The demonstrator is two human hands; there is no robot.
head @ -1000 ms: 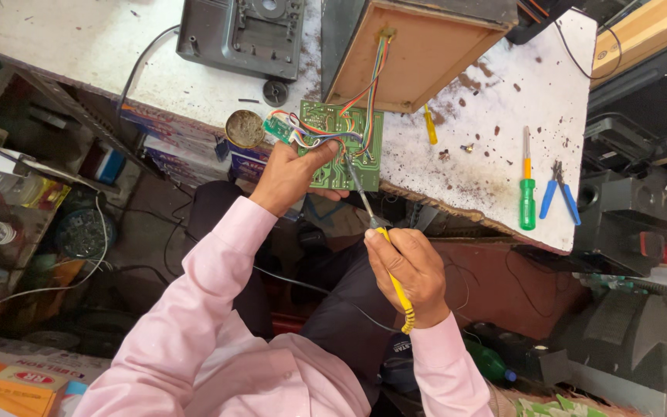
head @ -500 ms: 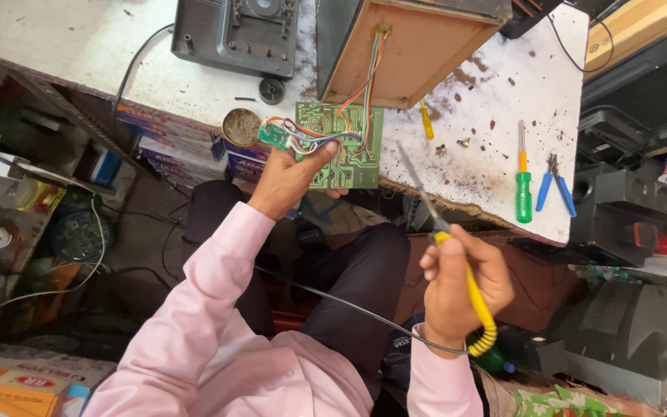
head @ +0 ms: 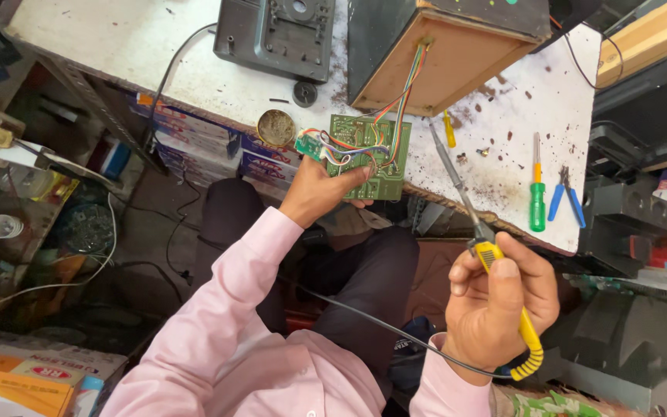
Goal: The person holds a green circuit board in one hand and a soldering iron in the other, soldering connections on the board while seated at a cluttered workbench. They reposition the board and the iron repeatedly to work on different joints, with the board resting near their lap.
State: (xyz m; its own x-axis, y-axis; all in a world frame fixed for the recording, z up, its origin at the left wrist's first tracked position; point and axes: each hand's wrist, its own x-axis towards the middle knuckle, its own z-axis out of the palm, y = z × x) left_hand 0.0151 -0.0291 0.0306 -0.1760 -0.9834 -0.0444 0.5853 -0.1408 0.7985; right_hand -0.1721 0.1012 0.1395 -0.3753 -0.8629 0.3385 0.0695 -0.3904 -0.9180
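Two hands are busy here. The left hand (head: 319,191) pinches a green circuit board (head: 370,154) by its near edge, at the lip of the white bench (head: 117,46). The board looks light, stiff and fragile; coloured wires (head: 404,93) above the grip tether it to a wooden box (head: 457,58). The right hand (head: 496,309) is wrapped around a yellow-handled soldering iron (head: 503,297), tip raised beyond the fist.

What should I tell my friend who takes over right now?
Left hand: holds the green circuit board at the edge of the white workbench.
Right hand: grips the yellow-handled soldering iron, its tip off the board.
The board's coloured wires run into the wooden speaker box.
A round solder tin lies beside the board.
Done: the board is out of the box.
Left: cannot tell.
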